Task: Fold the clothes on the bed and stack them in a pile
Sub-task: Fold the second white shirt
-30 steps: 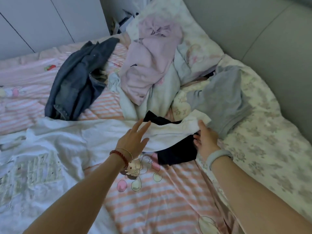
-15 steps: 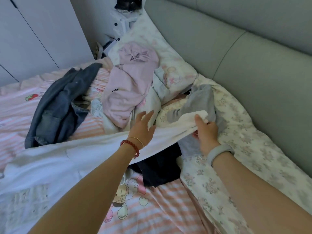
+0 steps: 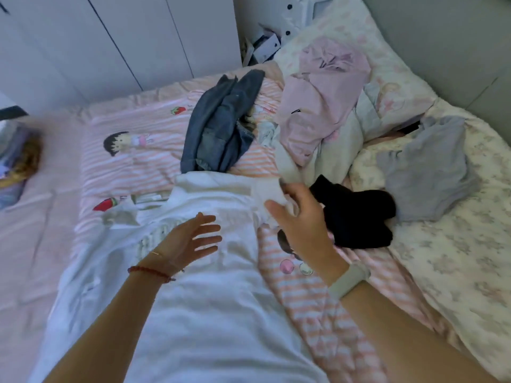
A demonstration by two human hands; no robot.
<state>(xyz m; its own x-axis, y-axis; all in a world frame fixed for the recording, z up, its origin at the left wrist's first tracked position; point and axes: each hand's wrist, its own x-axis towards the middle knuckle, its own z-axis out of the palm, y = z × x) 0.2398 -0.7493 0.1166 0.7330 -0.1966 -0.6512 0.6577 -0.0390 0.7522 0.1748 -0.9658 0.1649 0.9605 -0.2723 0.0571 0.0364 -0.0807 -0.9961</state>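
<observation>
Spreading flat over the near half of the bed, a white T-shirt point(image 3: 210, 286) covers the pink striped quilt point(image 3: 132, 150) from the bottom edge of the view up to the middle of the mattress. The left hand point(image 3: 190, 239) hovers or rests just above the shirt's chest area with fingers straight and fanned apart, gripping nothing; a red bead bracelet point(image 3: 150, 271) circles its wrist. The right hand point(image 3: 297, 217) is at the shirt's far right corner, where its thumb and fingers pinch a bunched white sleeve point(image 3: 269, 193); motion blur softens the fingertips, so the exact hold is hard to read. A pale wristband point(image 3: 349, 279) sits on that wrist. Just beside the right hand, to its right, lies a crumpled black garment point(image 3: 359, 217) on the quilt. Beyond the shirt's far edge, folded blue jeans point(image 3: 221, 128) lie lengthwise, their near end touching or just meeting the shirt. To the right of the jeans a heap of pink clothing point(image 3: 320, 106) rests on pale fabric against a floral pillow point(image 3: 392, 87). A grey garment point(image 3: 428, 167) lies well to the right on a floral sheet point(image 3: 456, 258), near the grey padded headboard point(image 3: 442, 37). White cupboard doors point(image 3: 110, 37) stand behind the bed.
</observation>
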